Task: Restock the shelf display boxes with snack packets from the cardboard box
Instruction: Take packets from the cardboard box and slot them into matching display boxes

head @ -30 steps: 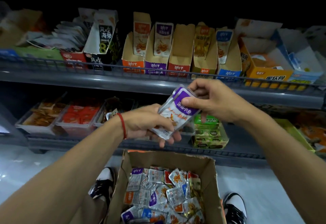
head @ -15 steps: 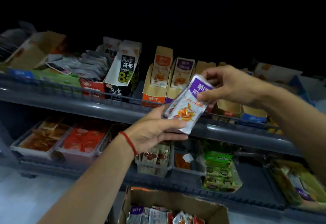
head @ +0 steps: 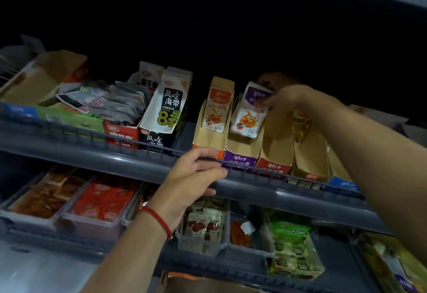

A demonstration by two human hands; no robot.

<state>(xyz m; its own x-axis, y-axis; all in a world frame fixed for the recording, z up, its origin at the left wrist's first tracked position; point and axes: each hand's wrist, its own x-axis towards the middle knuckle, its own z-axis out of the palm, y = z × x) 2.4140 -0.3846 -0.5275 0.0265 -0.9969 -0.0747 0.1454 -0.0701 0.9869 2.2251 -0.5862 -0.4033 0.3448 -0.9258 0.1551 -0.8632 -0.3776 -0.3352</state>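
Observation:
My right hand (head: 283,99) pinches the top of the purple-topped snack packets (head: 250,111) and holds them inside the purple display box (head: 242,147) on the upper shelf. To its left stands an orange display box (head: 209,138) with an orange-topped packet (head: 216,110) leaning in it. My left hand (head: 193,181), with a red cord at the wrist, hangs relaxed and holds nothing, in front of the upper shelf's wire rail (head: 138,149). Only the rim of the cardboard box (head: 208,284) shows at the bottom edge.
A red display box (head: 273,154) and further brown boxes (head: 310,156) stand to the right. A black-and-white seaweed box (head: 165,112) and grey packets (head: 111,103) sit to the left. The lower shelf holds clear trays (head: 97,202) of red packets and green packets (head: 291,251).
My right hand carried the purple packets away from my left hand, up into the purple display box. My left hand let go of them and dropped toward the rail. The view tilted upward.

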